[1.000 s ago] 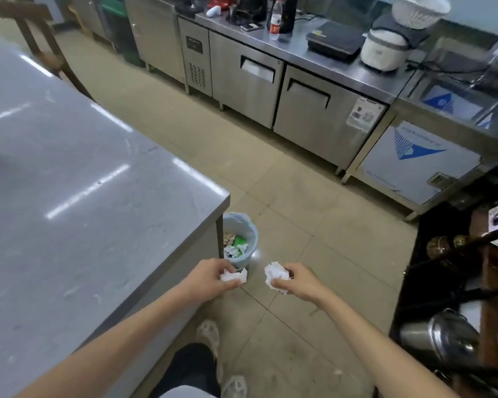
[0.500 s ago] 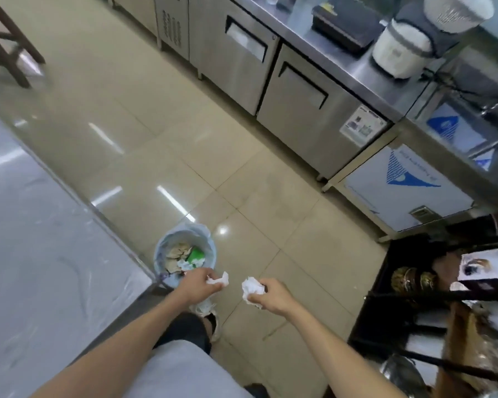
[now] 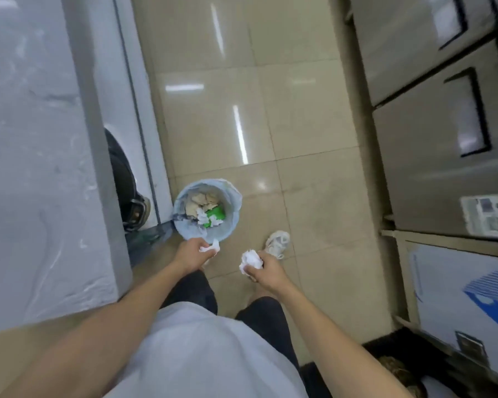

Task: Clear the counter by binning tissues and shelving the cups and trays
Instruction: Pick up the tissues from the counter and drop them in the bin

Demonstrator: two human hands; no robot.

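Observation:
A small light-blue bin point(image 3: 233, 196) lined with a bag stands on the tiled floor at the counter's corner, holding paper scraps, white tissues and a green wrapper. My left hand point(image 3: 191, 254) is shut on a crumpled white tissue point(image 3: 210, 248), just short of the bin's near rim. My right hand point(image 3: 263, 270) is shut on a bigger white tissue ball point(image 3: 250, 261), to the right of the left hand and a little nearer to me.
The grey counter point(image 3: 35, 168) fills the left side, with a dark round object point(image 3: 127, 182) under its edge. Steel cabinet doors point(image 3: 443, 139) and a white-and-blue appliance point(image 3: 460, 300) line the right. Tiled floor point(image 3: 270, 110) runs between them. My shoe point(image 3: 276, 244) stands right of the bin.
My view has tipped down and moved closer, so the bin now lies just ahead of my hands. Both hands keep hold of their tissues and have neared the bin.

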